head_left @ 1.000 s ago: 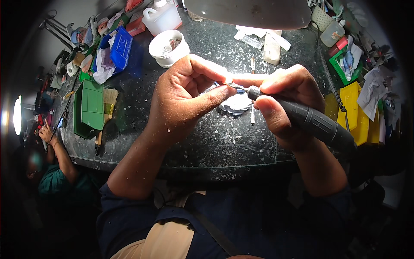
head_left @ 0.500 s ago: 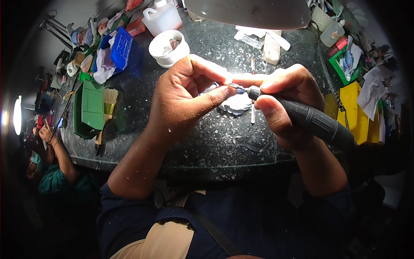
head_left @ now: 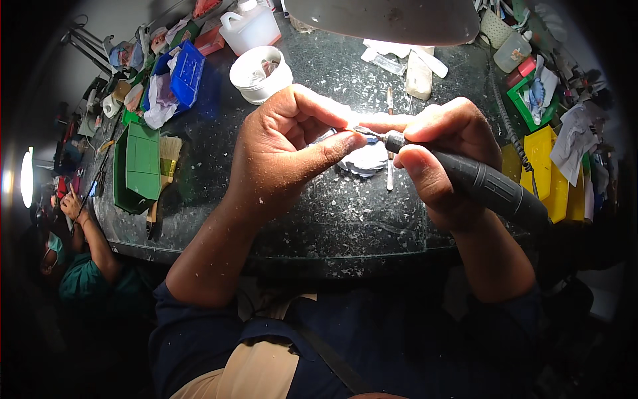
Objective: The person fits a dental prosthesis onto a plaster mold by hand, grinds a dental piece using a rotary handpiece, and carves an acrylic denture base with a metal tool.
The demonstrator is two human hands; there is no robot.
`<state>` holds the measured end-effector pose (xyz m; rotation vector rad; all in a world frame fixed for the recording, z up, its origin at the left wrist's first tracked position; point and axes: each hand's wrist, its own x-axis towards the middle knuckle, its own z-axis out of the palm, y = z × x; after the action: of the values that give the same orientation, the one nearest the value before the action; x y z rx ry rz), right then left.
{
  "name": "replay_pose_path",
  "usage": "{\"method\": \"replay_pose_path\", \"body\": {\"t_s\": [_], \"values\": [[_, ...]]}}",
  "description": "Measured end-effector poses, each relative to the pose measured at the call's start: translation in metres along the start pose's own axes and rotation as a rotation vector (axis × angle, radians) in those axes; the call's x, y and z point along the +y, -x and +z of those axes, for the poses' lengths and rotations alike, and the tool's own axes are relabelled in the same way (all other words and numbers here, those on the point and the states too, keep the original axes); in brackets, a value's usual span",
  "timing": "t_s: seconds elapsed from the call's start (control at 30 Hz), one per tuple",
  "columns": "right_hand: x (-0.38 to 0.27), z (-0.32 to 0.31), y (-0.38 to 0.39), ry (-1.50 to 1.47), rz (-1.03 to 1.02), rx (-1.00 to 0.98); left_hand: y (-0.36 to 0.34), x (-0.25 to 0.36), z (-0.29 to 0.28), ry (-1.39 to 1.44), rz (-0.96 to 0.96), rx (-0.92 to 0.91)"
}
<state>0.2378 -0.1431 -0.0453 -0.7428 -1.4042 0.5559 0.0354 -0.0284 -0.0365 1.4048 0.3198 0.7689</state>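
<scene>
My right hand (head_left: 452, 146) is closed around a black rotary handpiece (head_left: 482, 178), whose metal bit points left toward my left fingertips. My left hand (head_left: 286, 146) pinches a tiny piece between thumb and forefinger; glare and the fingers hide what it is. The bit's tip meets that pinch, and my right forefinger stretches out against the left fingertips. Below them on the table sits a whitish lump like a plaster cast (head_left: 364, 163), partly covered by my left thumb. Beside it lies a slim tool with a brown handle (head_left: 390, 100), partly hidden behind my right hand.
A lamp hood (head_left: 385, 20) hangs over the far side. At left stand a green bin (head_left: 137, 166), a brush (head_left: 171, 149), a blue bin (head_left: 188, 74), a white jar (head_left: 256, 90) and a jug (head_left: 249, 30). Yellow bins (head_left: 539, 156) stand right. Another person's hand (head_left: 71, 206) shows far left. White debris speckles the black tabletop (head_left: 319, 229).
The handpiece and my right hand have shifted very slightly, with the bit's angle a little different at the left fingertips. My left hand stays almost still.
</scene>
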Motion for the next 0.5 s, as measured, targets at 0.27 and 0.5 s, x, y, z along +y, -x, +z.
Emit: {"method": "replay_pose_path", "body": {"t_s": [0.27,0.5], "values": [[-0.0006,0.0018,0.0007,0.012,0.012,0.019,0.0012,0.0006,-0.0005,-0.025,-0.006,0.007],[0.0037,-0.0063,0.0019,-0.061,-0.037,-0.009,-0.0008,-0.0011,0.0016,-0.005,0.011,0.009]]}}
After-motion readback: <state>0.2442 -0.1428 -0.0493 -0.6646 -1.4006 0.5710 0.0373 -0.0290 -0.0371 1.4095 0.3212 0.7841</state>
